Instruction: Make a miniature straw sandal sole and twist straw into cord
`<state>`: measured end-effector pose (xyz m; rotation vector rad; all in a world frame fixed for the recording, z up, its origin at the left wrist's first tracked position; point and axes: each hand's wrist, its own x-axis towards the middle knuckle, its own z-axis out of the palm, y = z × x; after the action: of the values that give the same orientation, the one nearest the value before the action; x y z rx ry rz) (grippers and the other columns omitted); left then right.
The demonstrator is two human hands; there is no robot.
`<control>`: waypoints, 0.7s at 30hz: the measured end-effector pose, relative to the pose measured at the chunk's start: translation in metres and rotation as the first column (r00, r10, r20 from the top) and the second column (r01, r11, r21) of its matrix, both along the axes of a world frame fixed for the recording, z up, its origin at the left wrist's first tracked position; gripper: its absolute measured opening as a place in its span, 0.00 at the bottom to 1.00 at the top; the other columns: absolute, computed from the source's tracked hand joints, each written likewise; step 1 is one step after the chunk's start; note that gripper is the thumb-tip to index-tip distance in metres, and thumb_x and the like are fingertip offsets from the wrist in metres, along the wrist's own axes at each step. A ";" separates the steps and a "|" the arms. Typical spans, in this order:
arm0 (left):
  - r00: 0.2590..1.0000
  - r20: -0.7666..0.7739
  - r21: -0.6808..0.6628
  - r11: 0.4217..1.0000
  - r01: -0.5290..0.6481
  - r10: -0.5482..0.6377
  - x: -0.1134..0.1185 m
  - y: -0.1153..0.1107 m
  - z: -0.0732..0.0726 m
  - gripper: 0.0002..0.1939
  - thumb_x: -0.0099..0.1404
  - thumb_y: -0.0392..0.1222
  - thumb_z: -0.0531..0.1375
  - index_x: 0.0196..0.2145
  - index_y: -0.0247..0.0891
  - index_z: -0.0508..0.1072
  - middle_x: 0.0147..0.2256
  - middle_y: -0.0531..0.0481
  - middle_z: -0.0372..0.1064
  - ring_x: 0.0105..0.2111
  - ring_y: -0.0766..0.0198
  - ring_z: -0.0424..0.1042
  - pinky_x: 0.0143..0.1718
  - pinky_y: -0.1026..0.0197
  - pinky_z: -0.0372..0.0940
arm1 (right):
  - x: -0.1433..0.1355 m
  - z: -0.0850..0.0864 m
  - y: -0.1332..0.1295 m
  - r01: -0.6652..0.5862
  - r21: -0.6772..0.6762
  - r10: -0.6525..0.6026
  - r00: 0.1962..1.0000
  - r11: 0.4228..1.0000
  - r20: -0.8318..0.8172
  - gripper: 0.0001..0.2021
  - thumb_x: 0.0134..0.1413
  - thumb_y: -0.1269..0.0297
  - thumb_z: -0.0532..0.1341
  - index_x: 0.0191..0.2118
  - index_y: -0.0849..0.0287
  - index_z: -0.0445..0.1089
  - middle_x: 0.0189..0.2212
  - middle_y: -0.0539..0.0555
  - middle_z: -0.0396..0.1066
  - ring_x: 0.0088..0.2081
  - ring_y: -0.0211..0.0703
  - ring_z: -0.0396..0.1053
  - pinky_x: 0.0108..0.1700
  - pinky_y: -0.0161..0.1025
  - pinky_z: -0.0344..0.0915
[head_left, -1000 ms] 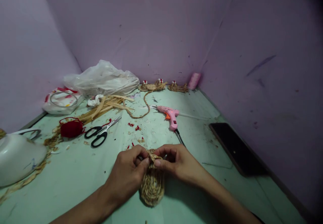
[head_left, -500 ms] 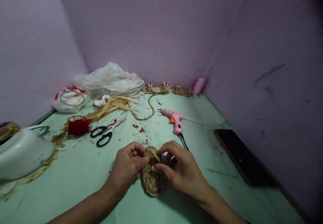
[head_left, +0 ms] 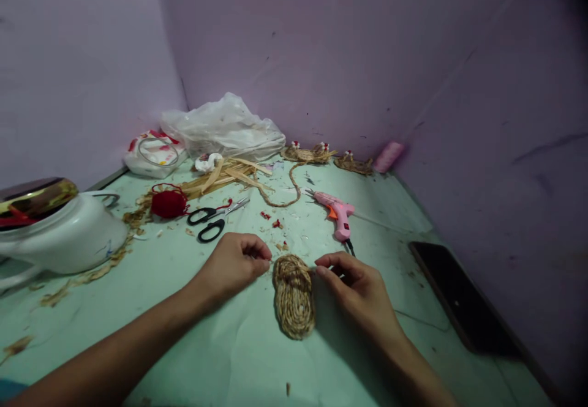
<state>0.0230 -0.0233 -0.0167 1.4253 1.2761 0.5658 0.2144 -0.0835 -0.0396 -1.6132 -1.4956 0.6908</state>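
A small slipper of coiled straw braid (head_left: 294, 309) lies flat on the table between my hands, with a raised band across its far half. My left hand (head_left: 239, 264) is just left of the band, thumb and forefinger pinched together. On the other side, my right hand (head_left: 356, 281) pinches close to the band's right end. Whatever thin thing either pinch holds is too small to make out. Beyond my hands lie black-handled scissors (head_left: 212, 216) and a pink glue gun (head_left: 339, 212).
A red yarn ball (head_left: 169, 204), straw strips (head_left: 220, 177) and a plastic bag (head_left: 229, 128) lie at the back left. A white pot (head_left: 78, 235) stands left, a phone (head_left: 459, 297) lies right. Small straw slippers (head_left: 305, 155) and a pink spool (head_left: 388, 156) sit by the wall.
My hands have drawn apart from the slipper's band to either side, uncovering it. The whole view has shifted, so the background sits further right.
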 end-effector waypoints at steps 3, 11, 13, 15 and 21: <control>0.997 -0.013 0.059 0.995 0.082 -0.081 0.002 -0.005 -0.004 0.04 0.46 0.35 0.57 0.22 0.32 0.69 0.18 0.55 0.62 0.19 0.73 0.56 0.20 0.68 0.52 | 0.000 -0.004 0.002 -0.030 -0.041 0.028 0.999 0.999 -0.030 0.07 0.46 0.63 0.58 0.29 0.60 0.71 0.26 0.53 0.71 0.26 0.38 0.65 0.29 0.35 0.61; 0.994 -0.108 0.296 0.953 0.064 -0.033 0.017 -0.019 -0.010 0.06 0.51 0.41 0.57 0.24 0.36 0.68 0.18 0.56 0.61 0.19 0.72 0.58 0.20 0.68 0.53 | -0.003 0.003 0.000 0.004 -0.091 -0.012 0.996 0.996 -0.085 0.08 0.44 0.62 0.59 0.26 0.62 0.71 0.22 0.52 0.70 0.23 0.36 0.64 0.25 0.33 0.60; 0.996 -0.093 0.338 0.940 0.032 -0.001 0.020 -0.019 -0.010 0.07 0.52 0.42 0.58 0.25 0.36 0.69 0.20 0.55 0.63 0.19 0.71 0.59 0.20 0.68 0.55 | -0.002 0.005 -0.001 -0.025 -0.135 0.012 0.996 0.991 -0.093 0.09 0.45 0.63 0.58 0.25 0.63 0.71 0.21 0.53 0.70 0.23 0.37 0.64 0.25 0.33 0.59; 0.998 -0.057 0.372 0.928 0.007 0.015 0.022 -0.017 -0.011 0.07 0.52 0.43 0.58 0.27 0.36 0.70 0.22 0.54 0.66 0.21 0.70 0.62 0.22 0.67 0.57 | -0.001 0.006 -0.001 -0.057 -0.159 0.041 0.994 0.986 -0.105 0.09 0.45 0.64 0.57 0.27 0.63 0.73 0.22 0.54 0.72 0.25 0.39 0.66 0.26 0.34 0.60; 0.999 0.020 0.407 0.913 0.020 -0.031 0.025 -0.010 -0.019 0.07 0.53 0.41 0.58 0.27 0.35 0.72 0.27 0.51 0.70 0.27 0.68 0.67 0.28 0.66 0.61 | 0.001 0.000 0.002 -0.106 -0.109 0.090 0.985 0.988 -0.147 0.09 0.46 0.67 0.57 0.31 0.61 0.73 0.28 0.54 0.74 0.29 0.40 0.69 0.32 0.36 0.63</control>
<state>0.0483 -0.0334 -0.0358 1.7669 1.1586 0.8671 0.2152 -0.0811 -0.0395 -1.5496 -1.4613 0.9439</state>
